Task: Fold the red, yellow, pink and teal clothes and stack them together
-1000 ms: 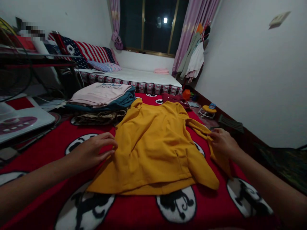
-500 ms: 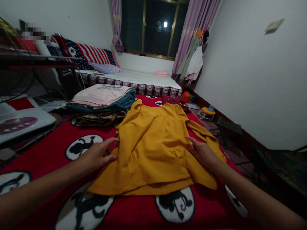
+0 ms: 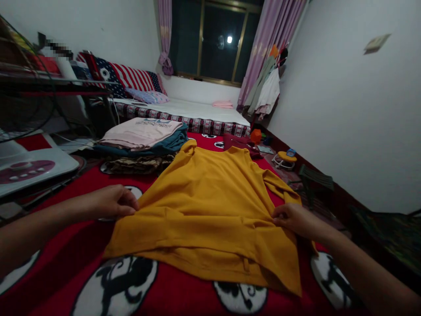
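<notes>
- Lying spread across the middle of the red blanket with black-and-white round motifs (image 3: 184,294), the mustard-yellow soft knit long-sleeved top (image 3: 210,206) had its hem toward the near edge and its neck toward the far edge.
- The left hand (image 3: 110,202) pinched the top's left side edge, fingers pressed together on the cloth.
- The right hand (image 3: 294,219) pinched the right side edge near the bunched sleeve.
- It looked light, limp and easily creased; side seams, shoulders or hem seemed the best holds.
- A folded stack of pink, teal and patterned clothes (image 3: 144,142) sat near the blanket's far left corner.
</notes>
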{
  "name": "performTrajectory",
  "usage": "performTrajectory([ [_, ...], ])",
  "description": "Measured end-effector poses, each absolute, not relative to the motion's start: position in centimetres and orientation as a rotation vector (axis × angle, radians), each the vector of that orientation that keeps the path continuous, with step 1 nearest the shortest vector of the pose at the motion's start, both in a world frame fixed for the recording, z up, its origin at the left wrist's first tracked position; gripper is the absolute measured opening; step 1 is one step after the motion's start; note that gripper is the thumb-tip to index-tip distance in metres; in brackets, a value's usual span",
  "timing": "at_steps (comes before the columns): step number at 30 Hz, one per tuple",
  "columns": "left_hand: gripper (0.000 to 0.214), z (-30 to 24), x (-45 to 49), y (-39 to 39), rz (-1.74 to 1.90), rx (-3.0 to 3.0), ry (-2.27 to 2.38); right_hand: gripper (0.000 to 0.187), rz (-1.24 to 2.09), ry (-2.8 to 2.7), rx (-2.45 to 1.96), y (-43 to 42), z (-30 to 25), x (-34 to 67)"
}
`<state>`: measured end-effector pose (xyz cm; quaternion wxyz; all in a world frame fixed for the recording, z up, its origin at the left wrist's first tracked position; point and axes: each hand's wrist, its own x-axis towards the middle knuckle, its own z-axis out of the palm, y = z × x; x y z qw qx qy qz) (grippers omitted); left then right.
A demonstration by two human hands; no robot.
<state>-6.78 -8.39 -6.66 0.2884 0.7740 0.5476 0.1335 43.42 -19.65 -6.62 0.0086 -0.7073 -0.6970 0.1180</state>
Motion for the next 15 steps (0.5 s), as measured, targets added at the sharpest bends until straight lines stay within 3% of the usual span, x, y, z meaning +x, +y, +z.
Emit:
performTrajectory([
  [3, 0.02, -5.5, -4.7, -7.2, 0.061, 2.296, 1.438, 0.017, 0.091, -2.166, -2.344, -17.3, -5.0, 42.8],
  [8, 0.041, -3.1, 1.9, -3.3, 0.4, 2.595, 1.542, 0.027, -0.16, -1.842, -2.041, -9.9, -5.1, 42.3],
  [13, 0.053, -3.2, 8.0, 2.6, 0.611, 2.595, 1.732, 0.053, 0.393, -1.058, -1.871, -2.4, -8.4, 41.6],
  [15, 0.053, -3.3, 9.7, 4.9, 0.615, 2.506, 1.788, 0.059, 0.449, -0.944, -1.85, 0.0, -9.4, 41.4],
])
